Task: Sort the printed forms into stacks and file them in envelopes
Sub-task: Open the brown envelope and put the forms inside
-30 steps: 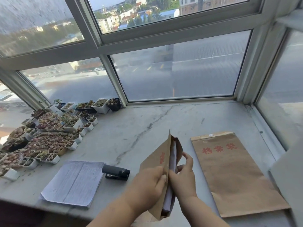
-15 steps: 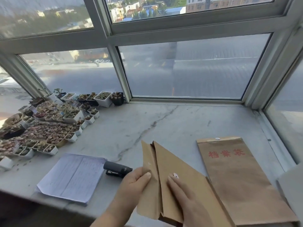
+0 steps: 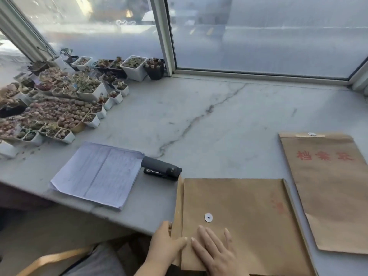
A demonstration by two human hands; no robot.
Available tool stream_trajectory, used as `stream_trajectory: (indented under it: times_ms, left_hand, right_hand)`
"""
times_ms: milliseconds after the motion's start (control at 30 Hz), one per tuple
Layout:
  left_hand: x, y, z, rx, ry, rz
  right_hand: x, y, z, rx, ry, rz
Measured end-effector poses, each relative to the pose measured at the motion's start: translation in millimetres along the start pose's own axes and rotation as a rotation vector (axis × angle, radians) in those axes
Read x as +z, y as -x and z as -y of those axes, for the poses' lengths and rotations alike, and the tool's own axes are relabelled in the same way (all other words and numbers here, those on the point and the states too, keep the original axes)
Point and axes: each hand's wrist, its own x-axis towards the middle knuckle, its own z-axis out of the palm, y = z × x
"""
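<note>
A brown paper envelope [image 3: 245, 214] lies flat on the marble sill near its front edge, a white button clasp facing up. My right hand [image 3: 216, 252] presses flat on its lower left part, fingers straight. My left hand [image 3: 166, 247] holds the envelope's left edge, where the flap is, with the thumb lying on top. A second brown envelope [image 3: 330, 188] with red characters lies to the right. A stack of printed forms [image 3: 97, 173] sits on the left of the sill.
A black stapler [image 3: 161, 170] lies between the forms and the near envelope. Many small succulent pots [image 3: 59, 102] crowd the sill's left back. Window frames [image 3: 163, 34] bound the marble sill [image 3: 199, 116] behind and to the right.
The envelope, held upright and open with papers inside a second ago, has been laid flat on the sill. My right hand went from gripping it to pressing flat on it.
</note>
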Motion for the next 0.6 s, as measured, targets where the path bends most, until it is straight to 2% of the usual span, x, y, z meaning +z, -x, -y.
stream_trajectory:
  times_ms: [100, 200, 300, 400, 467, 533, 600]
  left_hand:
    - [11, -8, 26, -0.015, -0.117, 0.003]
    - [23, -4, 41, 0.114, -0.109, -0.05]
    - [39, 2, 46, 0.34, -0.048, -0.1]
    - [51, 4, 42, 0.565, -0.166, -0.073]
    - [58, 1, 39, 0.603, -0.188, -0.065]
    - [61, -2, 34, 0.575, -0.164, -0.056]
    - [58, -6, 30, 0.49, -0.095, -0.055]
  right_hand:
    - [23, 8, -11, -0.051, -0.022, 0.214]
    - [31, 7, -27, -0.051, -0.06, 0.376]
    - [28, -1, -30, 0.036, -0.245, 0.297]
    - [26, -16, -28, 0.359, -0.612, 0.103]
    - [24, -34, -24, 0.534, -0.689, 0.087]
    - [23, -48, -22, 0.489, -0.654, 0.166]
    - [25, -52, -21, 0.37, -0.495, 0.253]
